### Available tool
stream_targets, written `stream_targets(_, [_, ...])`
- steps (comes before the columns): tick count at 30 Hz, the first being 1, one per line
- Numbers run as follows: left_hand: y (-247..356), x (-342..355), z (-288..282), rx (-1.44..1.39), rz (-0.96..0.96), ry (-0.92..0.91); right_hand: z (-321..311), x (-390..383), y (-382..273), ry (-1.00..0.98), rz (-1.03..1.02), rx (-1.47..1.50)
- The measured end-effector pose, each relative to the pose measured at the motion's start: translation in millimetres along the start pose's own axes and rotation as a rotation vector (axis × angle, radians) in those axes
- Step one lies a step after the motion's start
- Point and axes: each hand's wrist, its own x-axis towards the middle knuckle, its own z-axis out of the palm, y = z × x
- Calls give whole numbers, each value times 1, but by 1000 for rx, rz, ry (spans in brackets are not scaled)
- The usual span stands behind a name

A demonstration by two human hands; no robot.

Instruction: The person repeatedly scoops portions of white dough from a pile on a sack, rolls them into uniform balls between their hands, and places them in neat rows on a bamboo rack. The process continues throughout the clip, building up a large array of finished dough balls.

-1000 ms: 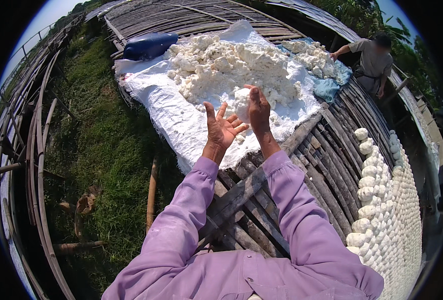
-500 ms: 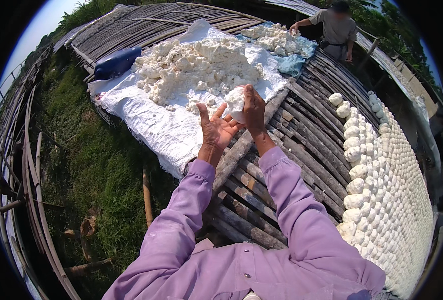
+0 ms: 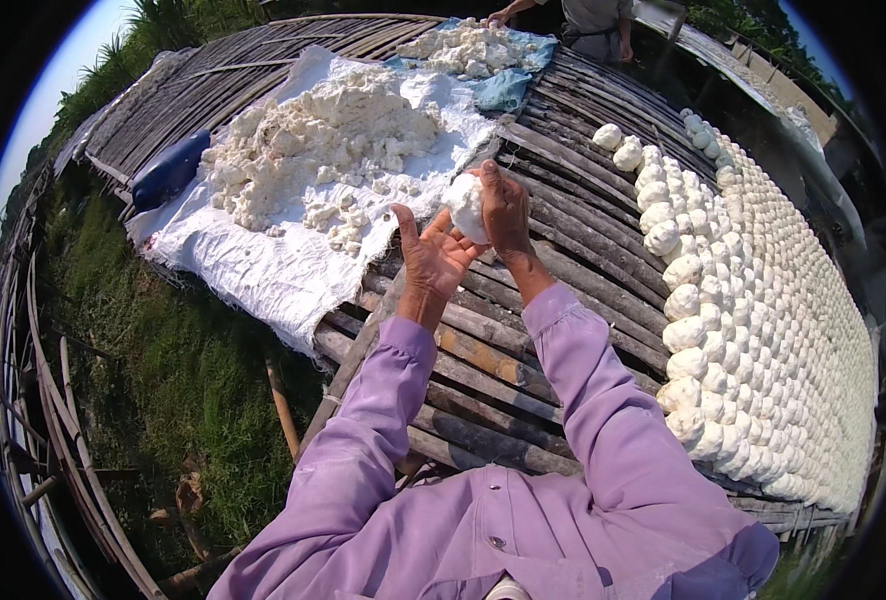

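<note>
A white, crumbly-looking lump [image 3: 468,207] about the size of a fist sits in my right hand [image 3: 506,213], whose fingers wrap round its right side. Just to the left, my left hand [image 3: 431,257] is turned palm up with fingers spread, its fingertips close under the lump; whether they touch it I cannot tell. Beyond both hands a heap of the same white, crumbly stuff [image 3: 328,135] lies on a white woven sheet [image 3: 248,272]. Smaller crumbs are scattered on the sheet's near part.
The sheet lies over a platform of bamboo poles [image 3: 583,240]. Many rows of rounded white balls [image 3: 723,330] cover its right side. A dark blue container [image 3: 170,172] rests at the sheet's left edge. Far off, a person [image 3: 595,28] reaches toward a second white pile [image 3: 471,48] on blue sheeting. Grass lies left.
My view has swung to the right, so the heap and sheet now appear farther left and the balls nearer the middle. The lump looks rounder in my right hand.
</note>
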Motion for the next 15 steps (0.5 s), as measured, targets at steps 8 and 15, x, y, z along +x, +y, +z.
stream_targets(8, [-40,16,9,-11,11,182,-57,7,-18,151,-223,58])
stream_targets(15, [-57,35,22,-54,-108,-26,-71,11,20,62,317,-67])
